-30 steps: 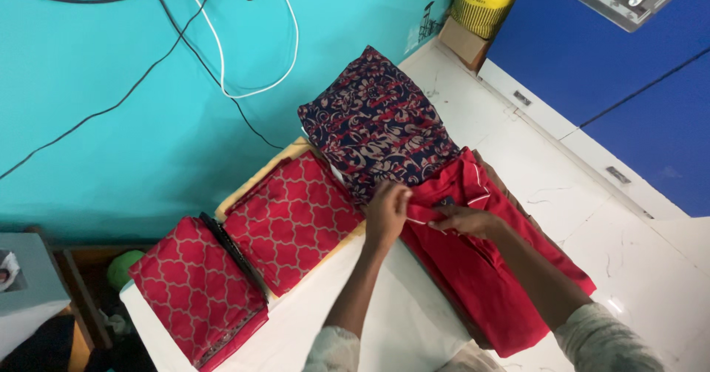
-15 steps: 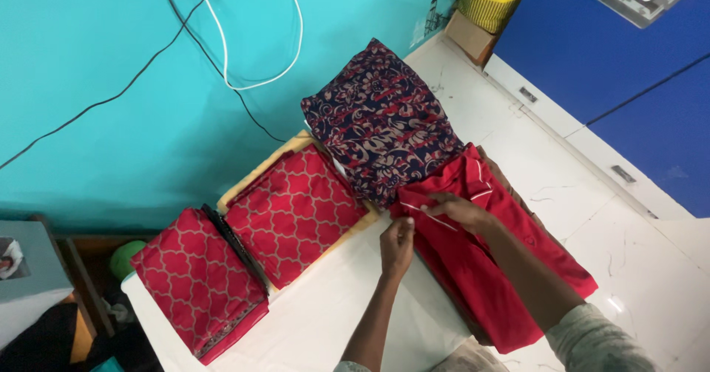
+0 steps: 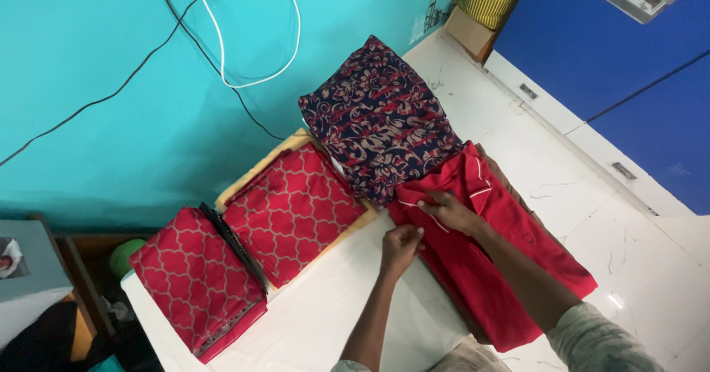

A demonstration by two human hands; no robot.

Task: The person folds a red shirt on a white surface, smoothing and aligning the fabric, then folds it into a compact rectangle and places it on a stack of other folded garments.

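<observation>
In the head view, a plain red garment (image 3: pixel 492 257) with thin white piping lies at the lower right of the frame, on the right end of a white worktop (image 3: pixel 325 320). Both hands work at its upper left corner. The right hand (image 3: pixel 446 211) lies on the cloth with its fingers closed on a fold near the piping. The left hand (image 3: pixel 401 240) sits just below and left of it, fingers curled onto the garment's edge where it meets the bare worktop.

Above the red garment, touching its top edge, lies a folded navy cloth (image 3: pixel 381 124) with a beige and red floral print. Left of centre is a folded red lattice-print cloth (image 3: pixel 292 213) resting on a yellowish board (image 3: pixel 251 168), and a second red lattice-print bundle (image 3: pixel 196 291) lies at the lower left. Black and white cables (image 3: pixel 222 54) hang on the turquoise wall (image 3: pixel 111 143) at the upper left.
</observation>
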